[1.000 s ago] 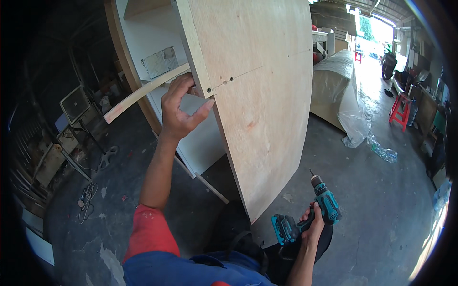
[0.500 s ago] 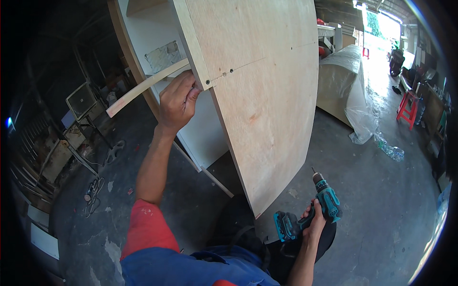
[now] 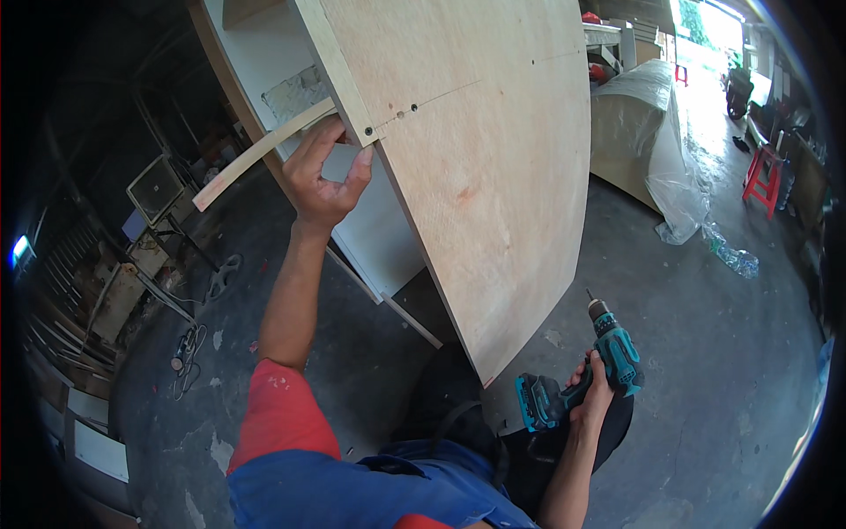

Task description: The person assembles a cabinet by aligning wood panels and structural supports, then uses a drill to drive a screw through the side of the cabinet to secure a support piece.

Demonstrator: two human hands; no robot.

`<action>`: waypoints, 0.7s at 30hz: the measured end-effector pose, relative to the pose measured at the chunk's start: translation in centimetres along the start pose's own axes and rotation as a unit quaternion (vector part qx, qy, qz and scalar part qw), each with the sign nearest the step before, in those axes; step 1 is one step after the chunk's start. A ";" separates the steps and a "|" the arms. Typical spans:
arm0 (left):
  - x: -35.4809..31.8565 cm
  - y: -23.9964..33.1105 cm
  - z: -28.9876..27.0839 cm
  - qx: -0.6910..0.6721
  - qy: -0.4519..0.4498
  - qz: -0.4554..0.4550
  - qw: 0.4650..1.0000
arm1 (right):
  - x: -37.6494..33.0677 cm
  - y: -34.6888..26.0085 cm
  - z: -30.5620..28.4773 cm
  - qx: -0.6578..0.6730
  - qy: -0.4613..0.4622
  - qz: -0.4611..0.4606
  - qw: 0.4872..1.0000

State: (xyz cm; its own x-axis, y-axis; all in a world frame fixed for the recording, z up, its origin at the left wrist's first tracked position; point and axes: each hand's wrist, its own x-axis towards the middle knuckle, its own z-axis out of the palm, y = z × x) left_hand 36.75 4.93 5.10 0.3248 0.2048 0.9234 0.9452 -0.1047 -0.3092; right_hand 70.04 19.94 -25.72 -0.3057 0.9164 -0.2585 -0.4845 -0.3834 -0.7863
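Note:
A large plywood panel [image 3: 476,194] stands tilted in front of me, with a pencil line, dark screw heads and small holes across it. Along its left edge runs a pale wooden edge strip [image 3: 330,66] with a screw near its lower end. My left hand [image 3: 322,181] is curled round that lower end, thumb below and fingertips partly hidden behind. A curved wooden slat [image 3: 256,157] juts out left from behind the hand. Low on the right, my right hand [image 3: 592,392] grips a teal and black cordless drill [image 3: 617,357], its bit pointing up and away from me.
A white-lined cabinet body [image 3: 264,57] stands behind the panel. At left are a framed stand [image 3: 157,189] and a corded tool [image 3: 183,357] on the floor. Plastic-wrapped furniture [image 3: 630,132], crumpled plastic [image 3: 731,256] and a red stool [image 3: 762,181] are at right.
My left thumb has come away from the curled fingers, widening the gap between them at the strip's end. The drill remains in my right hand. The view has shifted slightly.

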 end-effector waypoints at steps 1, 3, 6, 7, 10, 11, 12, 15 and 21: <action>0.1 0.0 0.0 0.021 0.001 0.006 1.000 | 0.0 0.1 0.0 -0.002 -0.001 -0.001 1.000; 0.3 0.1 0.1 0.040 0.002 0.009 0.999 | 0.0 0.1 0.0 -0.005 0.001 -0.001 1.000; 0.9 0.5 -0.2 0.031 -0.014 -0.003 0.999 | -0.1 0.0 0.0 -0.005 -0.001 0.001 1.000; 1.0 0.5 -0.3 0.003 -0.022 -0.015 1.000 | -0.2 -0.1 0.0 -0.003 -0.003 0.002 1.000; 1.4 1.6 0.3 -0.059 -0.007 -0.097 0.993 | -0.2 -0.1 0.1 -0.001 0.000 0.005 1.000; 1.6 2.3 0.8 -0.092 0.017 -0.167 0.982 | -0.2 -0.1 0.1 -0.002 0.001 0.005 1.000; 1.7 2.8 1.0 -0.093 0.016 -0.168 0.981 | -0.2 -0.1 0.1 -0.002 0.000 0.008 1.000; 2.1 3.6 1.3 -0.062 0.006 -0.200 0.978 | -0.1 -0.1 0.1 -0.006 0.002 0.013 1.000; 2.0 3.4 1.7 -0.067 0.041 -0.208 0.975 | 0.0 0.1 0.2 -0.012 0.002 0.012 1.000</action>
State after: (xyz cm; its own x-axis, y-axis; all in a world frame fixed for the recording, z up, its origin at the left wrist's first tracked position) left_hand 40.62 6.62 5.50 -0.0945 0.1793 0.9793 0.9801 -0.1557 0.1231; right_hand 69.89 19.85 -25.69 -0.3137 0.9073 -0.2798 -0.4573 -0.4027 -0.7929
